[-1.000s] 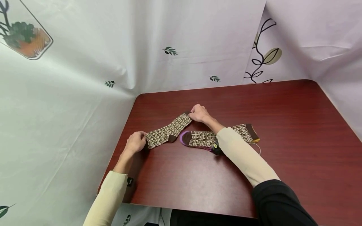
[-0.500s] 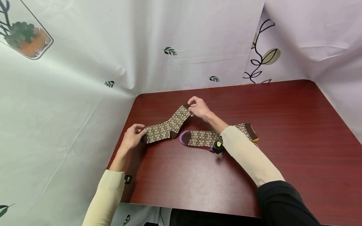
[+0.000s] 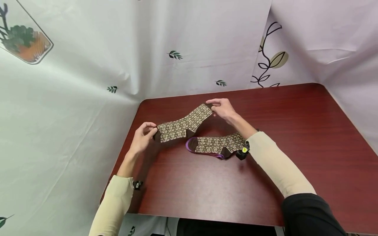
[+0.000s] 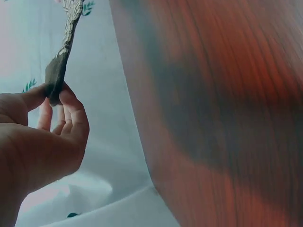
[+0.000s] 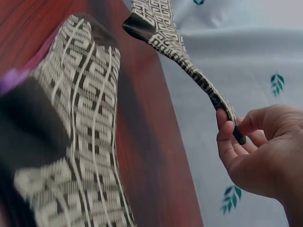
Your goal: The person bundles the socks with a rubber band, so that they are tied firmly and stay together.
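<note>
A brown and cream sock (image 3: pixel 180 127) with a maze-like pattern is stretched between both hands, lifted off the table. My left hand (image 3: pixel 141 137) pinches its dark toe (image 4: pixel 57 75) between thumb and fingers. At the other end, my right hand (image 3: pixel 225 108) pinches the dark cuff, as the right wrist view shows with the held sock (image 5: pixel 189 66) slanting down to the fingertips. Beneath it on the table lies a second patterned sock (image 3: pixel 217 144) with purple edging at its toe, possibly on top of others. Its cuff end is hidden behind the right forearm.
The reddish-brown wooden table (image 3: pixel 200 186) carries the lying sock near its middle. White printed cloth (image 3: pixel 189 39) hangs behind and to the left of the table. A small dark wrist camera (image 3: pixel 242 153) sits at the right wrist, close above the lying sock.
Both hands have raised the pinched sock off the table. The right hand has moved up and right, the left hand slightly up, and the sock now spans the air between them.
</note>
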The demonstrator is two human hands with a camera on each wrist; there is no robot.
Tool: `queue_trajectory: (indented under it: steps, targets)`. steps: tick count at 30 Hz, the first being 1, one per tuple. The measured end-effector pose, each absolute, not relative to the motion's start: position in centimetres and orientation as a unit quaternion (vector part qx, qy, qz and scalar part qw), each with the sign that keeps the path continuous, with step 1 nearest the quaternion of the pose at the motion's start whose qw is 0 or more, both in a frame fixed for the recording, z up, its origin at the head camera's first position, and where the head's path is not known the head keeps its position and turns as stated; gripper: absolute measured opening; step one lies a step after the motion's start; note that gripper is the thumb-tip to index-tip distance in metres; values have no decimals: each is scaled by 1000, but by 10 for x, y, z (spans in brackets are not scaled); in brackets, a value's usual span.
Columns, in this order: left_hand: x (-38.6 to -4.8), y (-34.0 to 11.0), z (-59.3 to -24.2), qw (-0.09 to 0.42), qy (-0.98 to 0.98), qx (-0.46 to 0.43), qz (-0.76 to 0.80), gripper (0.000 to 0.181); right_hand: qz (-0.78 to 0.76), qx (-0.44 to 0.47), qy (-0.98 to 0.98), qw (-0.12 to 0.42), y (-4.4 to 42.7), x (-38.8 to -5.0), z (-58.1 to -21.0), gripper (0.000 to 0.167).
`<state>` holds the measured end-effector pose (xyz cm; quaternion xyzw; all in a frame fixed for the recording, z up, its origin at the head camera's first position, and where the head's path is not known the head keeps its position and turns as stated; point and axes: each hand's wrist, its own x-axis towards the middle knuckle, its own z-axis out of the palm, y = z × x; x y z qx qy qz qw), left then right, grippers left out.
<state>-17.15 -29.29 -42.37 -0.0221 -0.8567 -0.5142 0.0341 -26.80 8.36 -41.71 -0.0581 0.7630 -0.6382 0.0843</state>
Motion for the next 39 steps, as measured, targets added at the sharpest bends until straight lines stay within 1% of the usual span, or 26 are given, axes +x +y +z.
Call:
queue_trajectory:
  steps: [8,13,15,20,22,26,32,39]
  targets:
    - [-177,-267,-423,-17,-830,-51,-556,30,-658,-51,747,81,126,-258,-413,48]
    - [-179,-248,-424,-48,-812,-77,-577,37,-665,-42,741,81,152,-246,-410,42]
    - [-179,-240,-425,-57,-804,-84,-586,36,-664,-36,742,83,162,-239,-409,39]
    - [-177,-221,-426,-63,-793,-86,-600,22,-669,-22,738,87,186,-221,-411,36]
    - [-176,-215,-425,-67,-791,-82,-602,20,-671,-20,736,85,195,-214,-412,36]
    - [-175,-207,-423,-69,-797,-86,-594,23,-675,-26,733,81,210,-202,-411,37]
    - [-172,-199,-422,-75,-794,-109,-593,26,-689,-29,718,98,225,-186,-405,36]
    - [-167,-190,-425,-123,-769,-99,-619,29,-704,-32,702,103,238,-172,-408,30]
